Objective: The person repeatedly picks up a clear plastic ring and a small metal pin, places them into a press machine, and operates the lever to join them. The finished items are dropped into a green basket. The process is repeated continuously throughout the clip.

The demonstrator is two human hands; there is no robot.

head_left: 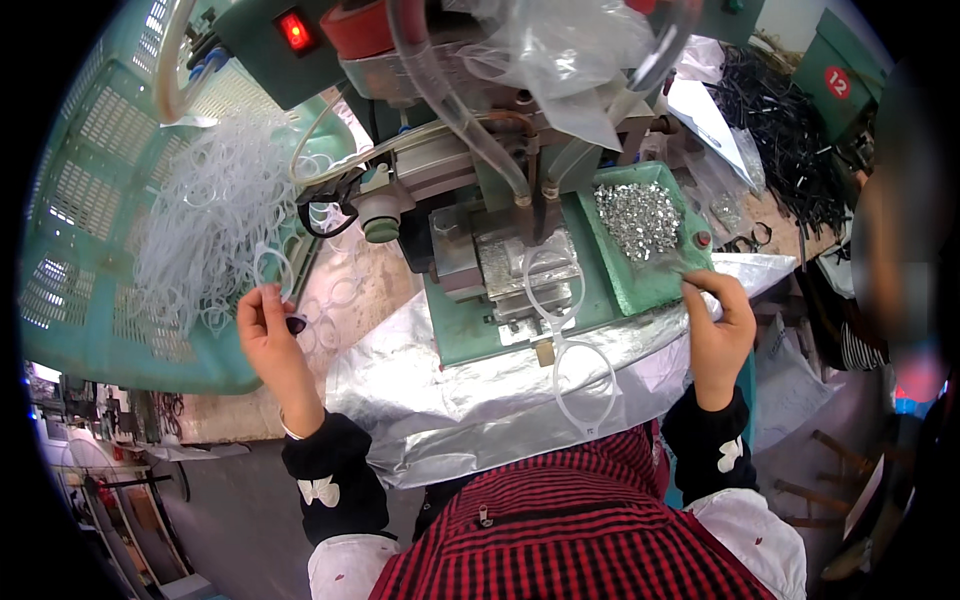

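Left hand (268, 325): pinches a clear plastic loop (272, 268) beside the heap of loops (205, 215)
Right hand (718, 320): fingers closed on small metal pieces (638, 218) at the green tray (640, 285)

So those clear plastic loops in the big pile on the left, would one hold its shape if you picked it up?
Probably not rigidly. The clear loops lie tangled and draped over the green crate, which suggests they are thin and bendy. The one pinched in the left hand looks very light. Being so tangled, lifting one may well drag its neighbours along.

Blurred figure (900, 240) at the right rim, machine top (480, 30) cut off by the upper edge.
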